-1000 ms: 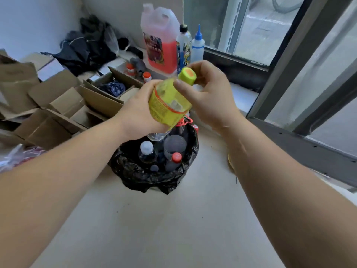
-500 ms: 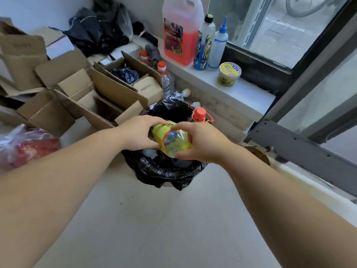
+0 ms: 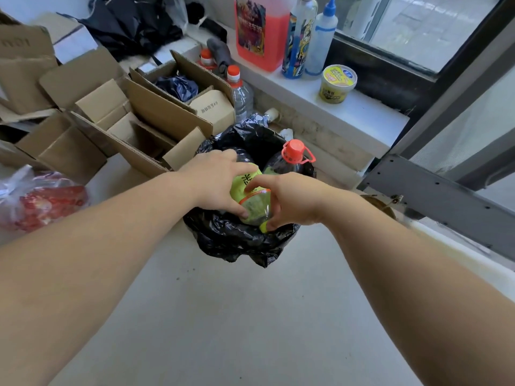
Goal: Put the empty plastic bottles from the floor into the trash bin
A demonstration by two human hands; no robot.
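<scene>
A plastic bottle with a yellow-green label point(image 3: 249, 195) lies tilted in the mouth of the trash bin lined with a black bag point(image 3: 239, 240). My left hand point(image 3: 216, 181) grips its upper part. My right hand point(image 3: 289, 199) pinches its lower end, near the yellow cap. A large dark bottle with an orange cap and handle point(image 3: 288, 161) stands in the bin behind them. What lies deeper in the bin is hidden by my hands.
Open cardboard boxes point(image 3: 133, 112) crowd the floor left of the bin. A clear bottle with an orange cap point(image 3: 241, 93) stands behind the bin. A ledge point(image 3: 348, 112) carries a red jug, two bottles and a yellow tub. A red plastic bag point(image 3: 36, 199) lies at left.
Both hands have lowered the yellow-green bottle from chest height into the bin's mouth, turning it so the cap end points toward me. The view has moved closer to the bin.
</scene>
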